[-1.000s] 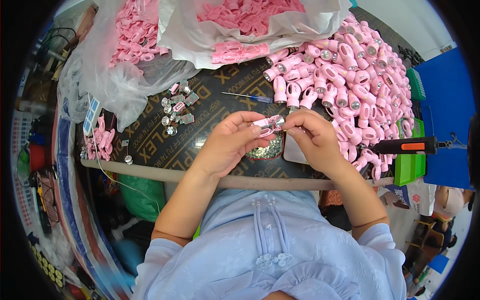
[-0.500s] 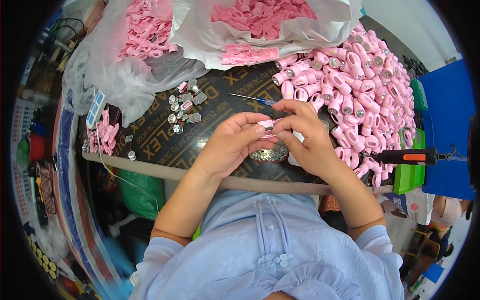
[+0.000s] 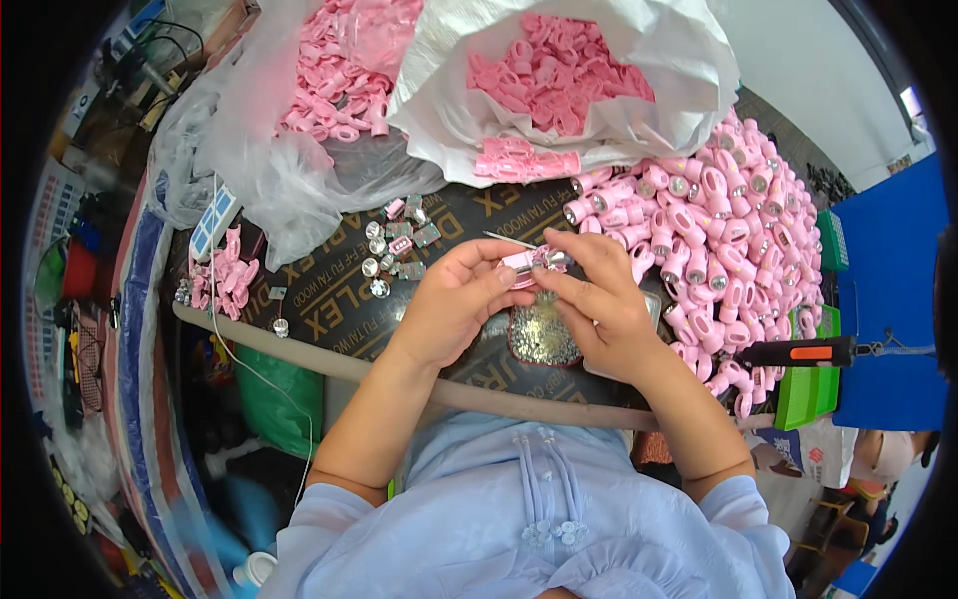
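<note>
Between both hands, above the near part of the table, is a small pink flashlight shell with a silver lamp head at its right end. My left hand is closed on its left side, thumb and forefinger pinching it. The fingers of my right hand press on the right end, around the lamp head, and partly hide it. Just beyond the hands lies a thin screwdriver, its handle hidden behind my right fingers. Below them sits a red-rimmed dish of tiny shiny metal pieces.
Finished-looking pink flashlights are heaped at the right. Circuit boards with silver reflectors lie left of centre. A white sack and a clear plastic bag hold pink shells. A black-and-orange tool hangs beside a green tray.
The whole view has shifted, so the table sits lower in it. My right fingers have moved onto the shell's right end, where a silver lamp head now shows. My left hand keeps its grip.
</note>
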Motion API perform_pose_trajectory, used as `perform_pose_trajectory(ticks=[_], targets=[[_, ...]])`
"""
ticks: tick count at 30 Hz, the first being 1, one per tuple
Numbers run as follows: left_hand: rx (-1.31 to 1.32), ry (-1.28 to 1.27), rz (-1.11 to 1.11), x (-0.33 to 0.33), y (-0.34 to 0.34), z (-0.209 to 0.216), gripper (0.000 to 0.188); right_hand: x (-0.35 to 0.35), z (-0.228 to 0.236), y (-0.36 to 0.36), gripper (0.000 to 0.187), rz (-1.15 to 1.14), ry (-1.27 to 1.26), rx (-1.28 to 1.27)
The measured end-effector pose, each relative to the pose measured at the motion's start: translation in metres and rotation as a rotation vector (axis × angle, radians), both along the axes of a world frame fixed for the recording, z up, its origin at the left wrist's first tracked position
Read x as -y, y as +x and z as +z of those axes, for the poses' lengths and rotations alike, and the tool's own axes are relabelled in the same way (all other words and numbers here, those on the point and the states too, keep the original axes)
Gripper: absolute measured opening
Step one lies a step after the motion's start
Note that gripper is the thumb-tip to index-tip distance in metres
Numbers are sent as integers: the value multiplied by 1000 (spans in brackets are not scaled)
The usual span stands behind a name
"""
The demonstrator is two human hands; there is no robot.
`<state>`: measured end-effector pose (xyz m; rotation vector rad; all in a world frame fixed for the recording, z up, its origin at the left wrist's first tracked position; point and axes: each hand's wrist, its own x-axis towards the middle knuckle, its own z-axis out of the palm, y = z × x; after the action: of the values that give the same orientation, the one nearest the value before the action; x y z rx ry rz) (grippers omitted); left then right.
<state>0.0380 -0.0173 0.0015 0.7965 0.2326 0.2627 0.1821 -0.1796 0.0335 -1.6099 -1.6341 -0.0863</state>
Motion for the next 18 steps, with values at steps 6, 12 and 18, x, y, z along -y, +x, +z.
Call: perform_pose_trajectory(ticks=[6,12,18], targets=[[2,147,80,-17,-5,-11,30,-39,-7,39,21,-152,128,-208],[69,44,77,-25,-14,-16,29,-119,-18,83,18,-246,-293,-196],[76,110,120,-33,-24,-15,43,-166,-38,78,18,-163,-219,195]])
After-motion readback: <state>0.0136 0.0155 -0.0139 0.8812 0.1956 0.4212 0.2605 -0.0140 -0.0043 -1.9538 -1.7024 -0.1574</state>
